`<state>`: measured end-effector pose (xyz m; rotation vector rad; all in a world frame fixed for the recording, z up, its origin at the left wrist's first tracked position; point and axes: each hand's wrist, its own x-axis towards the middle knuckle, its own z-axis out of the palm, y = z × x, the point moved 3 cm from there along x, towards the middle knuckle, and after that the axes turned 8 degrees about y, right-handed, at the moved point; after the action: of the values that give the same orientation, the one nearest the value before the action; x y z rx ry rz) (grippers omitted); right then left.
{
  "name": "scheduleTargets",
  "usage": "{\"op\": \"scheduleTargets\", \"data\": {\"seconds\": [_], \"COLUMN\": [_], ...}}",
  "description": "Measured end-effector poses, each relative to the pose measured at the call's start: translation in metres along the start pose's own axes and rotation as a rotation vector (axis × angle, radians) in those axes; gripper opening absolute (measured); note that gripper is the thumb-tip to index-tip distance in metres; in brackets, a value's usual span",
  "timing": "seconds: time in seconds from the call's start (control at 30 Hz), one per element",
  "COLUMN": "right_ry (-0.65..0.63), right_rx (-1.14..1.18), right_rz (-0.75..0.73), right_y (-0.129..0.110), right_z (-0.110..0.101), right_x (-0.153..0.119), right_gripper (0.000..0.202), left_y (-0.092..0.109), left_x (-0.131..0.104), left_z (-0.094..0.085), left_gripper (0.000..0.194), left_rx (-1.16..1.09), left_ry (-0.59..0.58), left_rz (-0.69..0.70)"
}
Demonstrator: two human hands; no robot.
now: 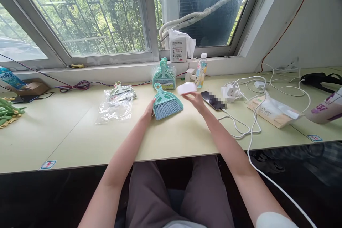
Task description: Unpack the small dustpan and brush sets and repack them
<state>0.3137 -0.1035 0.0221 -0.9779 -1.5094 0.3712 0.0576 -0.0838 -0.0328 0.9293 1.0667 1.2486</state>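
Observation:
A green dustpan with a grey-bristled brush [167,107] is tilted up over the table in front of me. My left hand [150,108] grips its left edge, fingers mostly hidden behind it. To the right of the dustpan, my right hand [195,100] holds a small white item [186,88], blurred, between thumb and fingers. Just behind stand several more green dustpan sets [164,76] in clear plastic against the wall. On the left lies another dustpan set [121,93], with a crumpled clear plastic bag [114,111] in front of it.
A phone [213,100], a drink bottle [201,70], white chargers [231,92] with looping cables and a tissue pack [275,110] are on the right. A white package [178,48] stands on the sill. Far left are a cardboard box [33,87] and a blue bottle [11,78].

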Motion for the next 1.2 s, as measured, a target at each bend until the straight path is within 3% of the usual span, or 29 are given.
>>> {"op": "scheduleTargets", "data": {"seconds": [0.07, 0.17, 0.3, 0.47, 0.63, 1.07, 1.2], "right_ry": [-0.121, -0.197, -0.286, -0.329, -0.358, -0.195, 0.001], "right_rx": [-0.111, -0.310, -0.380, -0.476, -0.484, -0.559, -0.684], "right_rz": [-0.071, -0.148, -0.198, -0.201, -0.166, -0.089, 0.048], "right_y": [-0.008, -0.009, -0.005, -0.001, 0.002, 0.003, 0.016], "right_z": [0.020, 0.033, 0.034, 0.034, 0.036, 0.035, 0.008], "right_x": [-0.012, -0.023, -0.025, -0.026, -0.029, -0.025, -0.011], "right_gripper": [0.010, 0.009, 0.014, 0.016, 0.016, 0.027, 0.028], "left_y": [0.002, 0.002, 0.001, 0.008, 0.013, 0.008, 0.009], "left_x": [-0.002, -0.001, 0.000, -0.011, -0.021, -0.017, -0.015], "left_z": [0.002, 0.002, 0.000, 0.002, 0.007, 0.004, 0.003], "left_gripper": [0.047, 0.053, 0.064, 0.049, 0.064, 0.081, 0.079], "left_rx": [-0.029, -0.022, -0.012, 0.056, 0.018, 0.062, 0.047], "left_ry": [-0.019, -0.027, -0.026, -0.044, -0.034, -0.075, -0.041], "left_rz": [-0.025, -0.026, -0.053, -0.036, 0.032, 0.115, 0.120]}}
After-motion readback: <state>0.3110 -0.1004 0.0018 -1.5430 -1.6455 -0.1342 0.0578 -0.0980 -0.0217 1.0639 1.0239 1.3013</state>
